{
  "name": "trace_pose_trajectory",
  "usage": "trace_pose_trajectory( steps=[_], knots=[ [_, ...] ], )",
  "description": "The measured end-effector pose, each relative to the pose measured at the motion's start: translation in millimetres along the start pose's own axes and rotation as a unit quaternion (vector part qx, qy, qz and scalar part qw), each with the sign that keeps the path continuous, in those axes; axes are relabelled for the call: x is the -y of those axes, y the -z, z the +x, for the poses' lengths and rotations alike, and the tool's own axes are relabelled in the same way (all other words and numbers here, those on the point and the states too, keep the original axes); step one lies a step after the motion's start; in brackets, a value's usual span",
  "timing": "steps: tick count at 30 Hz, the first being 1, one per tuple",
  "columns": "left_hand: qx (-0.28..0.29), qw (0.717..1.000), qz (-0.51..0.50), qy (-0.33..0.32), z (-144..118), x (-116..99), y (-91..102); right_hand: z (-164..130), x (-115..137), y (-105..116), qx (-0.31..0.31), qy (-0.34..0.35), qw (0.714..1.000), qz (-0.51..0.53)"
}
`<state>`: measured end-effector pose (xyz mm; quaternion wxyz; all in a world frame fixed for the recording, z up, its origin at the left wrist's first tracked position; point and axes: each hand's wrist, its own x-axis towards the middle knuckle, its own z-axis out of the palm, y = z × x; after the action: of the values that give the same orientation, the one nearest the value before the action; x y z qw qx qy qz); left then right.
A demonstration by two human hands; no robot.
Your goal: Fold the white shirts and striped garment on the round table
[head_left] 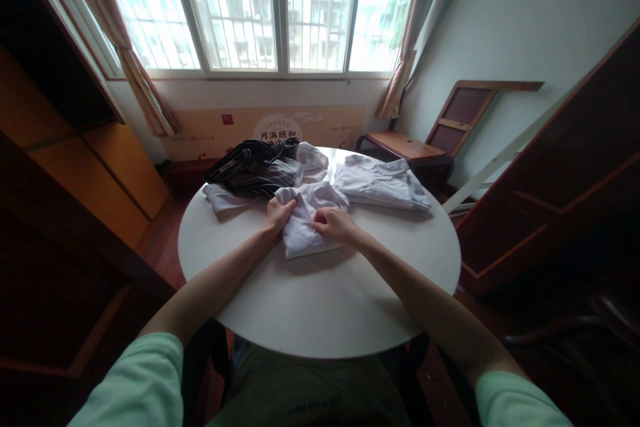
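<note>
A white shirt [304, 232], folded into a compact shape, lies near the middle of the round table. My left hand [281, 212] grips its left edge, thumb on top and fingers tucked out of sight beneath. My right hand [334, 223] has its fingers pinched together on the shirt's right part; the cloth between them is too small to make out well. Behind and to the right rests a folded stack of white shirts [383, 185]. To the left behind it is a heap with a black striped garment [253, 163] on top of pale cloth.
The white round table [320, 313] has its near edge close to my body. A wooden chair [415, 150] stands beyond it at the right. Under the window [280, 7] leans a large printed cardboard panel [200, 127]. Dark wooden furniture [555, 193] flanks the right side.
</note>
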<state>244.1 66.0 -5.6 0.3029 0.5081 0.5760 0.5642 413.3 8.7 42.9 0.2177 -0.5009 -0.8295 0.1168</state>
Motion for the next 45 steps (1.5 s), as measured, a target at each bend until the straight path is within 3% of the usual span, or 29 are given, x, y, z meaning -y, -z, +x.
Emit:
trace_pose_trajectory(
  steps=[5, 10, 17, 20, 22, 24, 26, 28, 30, 32, 36, 40, 45],
  knots=[
    [0.004, 1.000, 0.005, 0.006, -0.4, -3.4, 0.8, 4.2, -4.0, 4.6, 0.005, 0.025, 0.995, 0.098],
    [0.006, 1.000, 0.011, 0.007, -3.0, -9.1, 1.9, 6.7, -10.2, 2.8, 0.012, -0.002, 0.977, 0.214],
    [0.020, 0.999, 0.039, -0.018, 6.1, -8.9, 8.7, 11.3, -11.3, -0.1, 0.023, -0.108, 0.900, 0.421],
    [-0.046, 0.995, 0.067, -0.065, 15.1, -9.4, 16.5, 12.1, -11.0, -0.1, 0.001, -0.121, 0.870, 0.477],
    [-0.104, 0.981, 0.094, -0.134, 17.2, -13.2, 21.4, 12.7, -12.3, -1.1, -0.018, -0.114, 0.855, 0.506],
    [-0.128, 0.961, 0.099, -0.223, 13.8, -20.0, 23.7, 13.5, -14.7, -2.8, -0.041, -0.107, 0.852, 0.511],
    [-0.073, 0.945, 0.093, -0.304, 5.7, -27.5, 22.3, 14.7, -17.5, -4.6, -0.065, -0.103, 0.864, 0.489],
    [0.041, 0.928, 0.104, -0.356, -4.1, -33.2, 18.0, 15.6, -20.0, -5.5, -0.086, -0.102, 0.879, 0.457],
    [0.154, 0.904, 0.132, -0.377, -11.9, -35.3, 13.2, 16.1, -21.5, -5.6, -0.098, -0.095, 0.889, 0.437],
    [0.223, 0.885, 0.151, -0.379, -15.9, -34.7, 10.2, 16.1, -21.9, -5.2, -0.097, -0.081, 0.899, 0.419],
    [0.264, 0.882, 0.152, -0.359, -15.1, -32.8, 10.7, 15.4, -20.8, -5.5, -0.091, -0.053, 0.927, 0.360],
    [0.315, 0.880, 0.117, -0.336, -13.1, -32.0, 11.2, 15.4, -21.2, -8.3, -0.094, -0.037, 0.934, 0.342],
    [0.307, 0.891, 0.083, -0.325, -11.2, -27.5, 8.2, 16.9, -24.8, -12.9, -0.109, -0.034, 0.941, 0.318]
  ],
)
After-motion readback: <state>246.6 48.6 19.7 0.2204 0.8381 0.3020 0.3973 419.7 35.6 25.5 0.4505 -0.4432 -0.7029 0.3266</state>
